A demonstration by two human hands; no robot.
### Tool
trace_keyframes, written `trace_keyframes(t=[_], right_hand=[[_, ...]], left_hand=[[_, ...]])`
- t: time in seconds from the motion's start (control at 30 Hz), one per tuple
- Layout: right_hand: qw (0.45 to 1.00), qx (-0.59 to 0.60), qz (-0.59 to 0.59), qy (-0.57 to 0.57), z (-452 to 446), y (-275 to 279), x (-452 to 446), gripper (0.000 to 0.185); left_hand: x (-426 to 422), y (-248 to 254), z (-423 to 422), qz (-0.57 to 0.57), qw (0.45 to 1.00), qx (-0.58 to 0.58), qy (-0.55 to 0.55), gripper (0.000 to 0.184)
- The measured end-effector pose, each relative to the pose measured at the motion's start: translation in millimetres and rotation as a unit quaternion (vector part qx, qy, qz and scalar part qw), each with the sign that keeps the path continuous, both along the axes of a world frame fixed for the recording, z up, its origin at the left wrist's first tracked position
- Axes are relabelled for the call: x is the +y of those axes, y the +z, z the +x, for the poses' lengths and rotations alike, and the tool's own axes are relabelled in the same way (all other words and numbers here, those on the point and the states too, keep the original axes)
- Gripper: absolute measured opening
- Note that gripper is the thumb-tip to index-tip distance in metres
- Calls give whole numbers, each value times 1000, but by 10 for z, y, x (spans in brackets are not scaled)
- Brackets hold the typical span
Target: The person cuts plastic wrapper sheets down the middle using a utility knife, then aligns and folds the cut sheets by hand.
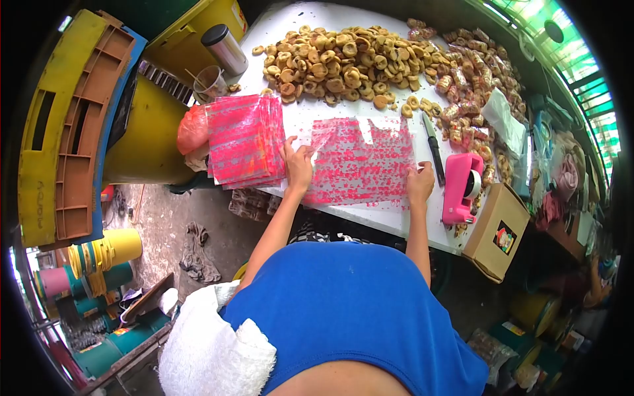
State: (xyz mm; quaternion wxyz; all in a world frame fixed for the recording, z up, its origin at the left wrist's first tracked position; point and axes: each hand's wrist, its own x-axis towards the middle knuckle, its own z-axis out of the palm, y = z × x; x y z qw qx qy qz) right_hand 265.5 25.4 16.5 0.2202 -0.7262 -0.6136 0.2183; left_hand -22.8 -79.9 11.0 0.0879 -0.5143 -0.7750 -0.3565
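Observation:
A clear plastic bag [363,168] with pink print lies flat on the white table in front of me. Its right edge is pinched between the thumb and fingers of my right hand [421,184]. My left hand [298,166] rests between the bag's left edge and a stack of similar pink-printed plastic bags [244,142], its fingers slightly bent and apart. A black-handled knife [433,148] and a pink tape dispenser [460,189] lie just beyond my right hand.
Round brown biscuits [343,63] are heaped at the back of the white table [264,26]. Filled packets [472,79] pile up at the right. A cardboard box [496,231] sits at the right edge; a tumbler [224,49] and plastic cup [210,80] stand at the left.

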Motion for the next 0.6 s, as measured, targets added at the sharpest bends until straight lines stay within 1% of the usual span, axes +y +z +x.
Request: trace_keyframes(t=[0.03,0.07,0.1,0.13,0.17,0.2,0.23,0.27,0.3,0.33,0.37,0.4,0.43,0.47,0.5,0.57,0.6], right_hand=[[996,-42,72,-8,-10,17,-42,33],[986,-85,142,-16,-21,36,-73,38],[986,-85,141,-17,12,0,-68,38],[995,-25,99,12,65,-36,-51,41],[997,35,58,41,111,-70,-36,43],[997,35,57,40,139,-114,-27,43],[998,18,23,60,151,-159,-11,45],[997,1,-10,81,158,-202,17,48],[997,1,-10,80,168,-249,54,48],[996,22,-51,64,178,-296,96,46],[994,42,-93,47,198,-340,131,44],[994,42,-92,45,214,-376,168,44],[994,17,-69,79,222,-413,205,36],[992,-8,-45,115,236,-449,229,30],[992,-9,-45,114,213,-393,208,30],[990,-24,-69,118,109,-159,124,24],[990,-23,-67,122,85,-71,79,24]], left_hand=[[12,60,28,0,1000,0,-1,22],[16,120,50,16,998,-55,-25,20],[5,123,57,32,992,-109,-48,18],[-5,128,49,30,992,-109,-48,18],[-5,136,30,-31,976,-212,-36,18],[-2,107,-4,-92,945,-312,-23,19],[2,41,-37,-117,948,-296,-26,29],[2,-10,-33,-117,948,-296,-27,29],[-3,-26,-5,-79,964,-255,-15,34],[-6,-42,17,-40,976,-213,-3,38],[-4,-54,19,-41,976,-214,-5,38],[0,-75,3,-44,967,-252,-7,43],[3,-94,-17,-46,956,-289,-8,47],[11,-114,-35,-45,956,-289,-9,47],[16,-166,-53,-36,954,-297,3,49],[23,-148,-56,-26,952,-305,16,51],[22,-58,-62,-43,940,-337,31,56]])
